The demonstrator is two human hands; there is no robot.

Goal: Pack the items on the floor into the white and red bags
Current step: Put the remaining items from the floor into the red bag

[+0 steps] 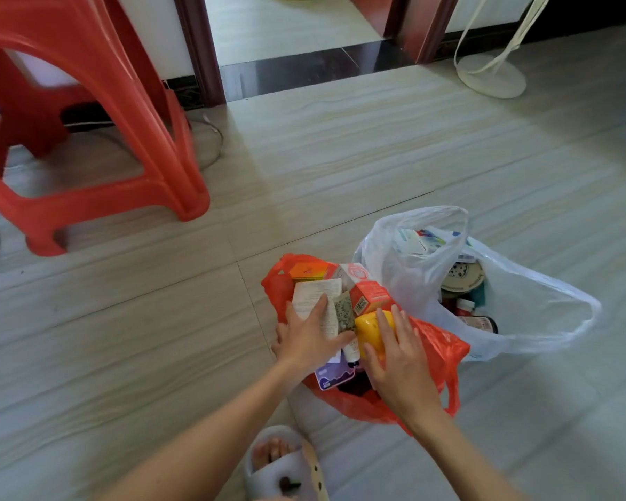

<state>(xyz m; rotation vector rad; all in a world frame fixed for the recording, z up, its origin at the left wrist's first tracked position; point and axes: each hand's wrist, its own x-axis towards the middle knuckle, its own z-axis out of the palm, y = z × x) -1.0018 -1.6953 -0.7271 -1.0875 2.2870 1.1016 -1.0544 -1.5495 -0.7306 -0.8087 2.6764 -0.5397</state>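
Red bag (438,350) on the floor, touching the white bag (514,312); both loaded. Left hand (309,338) spread flat on a paper box (313,296); right hand (401,359) spread over a yellow pack (371,330), gripping nothing; film looks thin, limp, tearable; lift by handle loops.

red bag (438,352), white bag (521,294), yellow box (371,330)

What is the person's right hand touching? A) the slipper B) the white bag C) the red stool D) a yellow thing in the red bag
D: the right hand lies on the yellow thing in the red bag, away from the white bag.
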